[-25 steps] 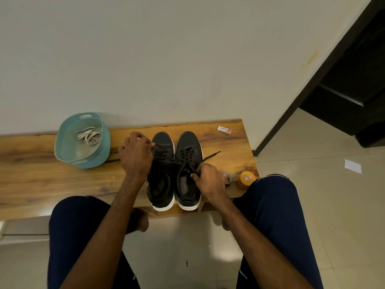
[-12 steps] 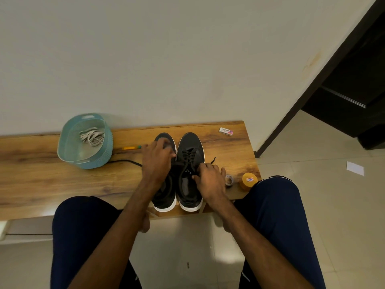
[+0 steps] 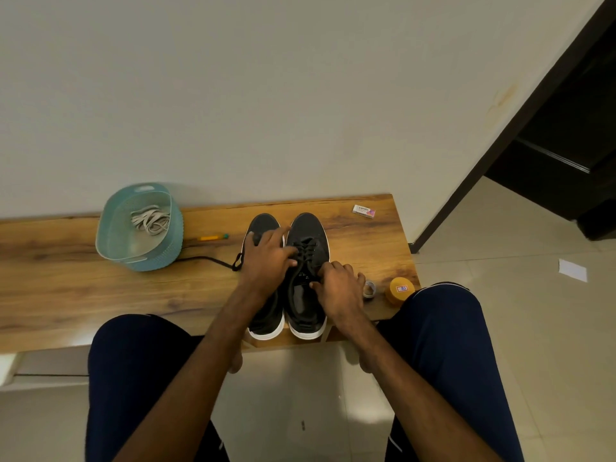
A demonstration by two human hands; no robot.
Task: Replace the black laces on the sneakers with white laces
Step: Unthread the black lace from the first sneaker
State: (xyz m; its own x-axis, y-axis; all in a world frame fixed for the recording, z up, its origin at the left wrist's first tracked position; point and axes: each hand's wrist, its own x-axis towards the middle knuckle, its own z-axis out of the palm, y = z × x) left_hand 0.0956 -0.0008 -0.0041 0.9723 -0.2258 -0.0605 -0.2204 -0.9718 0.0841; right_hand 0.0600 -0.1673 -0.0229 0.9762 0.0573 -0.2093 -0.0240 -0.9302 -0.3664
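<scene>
Left hand (image 3: 270, 260), fingers extended, touches the black laces (image 3: 308, 250) of the right sneaker (image 3: 308, 228); right hand (image 3: 336, 288) grips its side. A hard tug could pull the sneaker, which overhangs the edge, off the bench (image 3: 66, 285).

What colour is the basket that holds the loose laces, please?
The basket is light teal, seen best in the head view.

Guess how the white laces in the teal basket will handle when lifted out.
Probably floppy: the white laces lie in loose curls in the teal basket. Likely to come up as one tangle, since the loops overlap. Probably light, being thin flat strands.
</scene>
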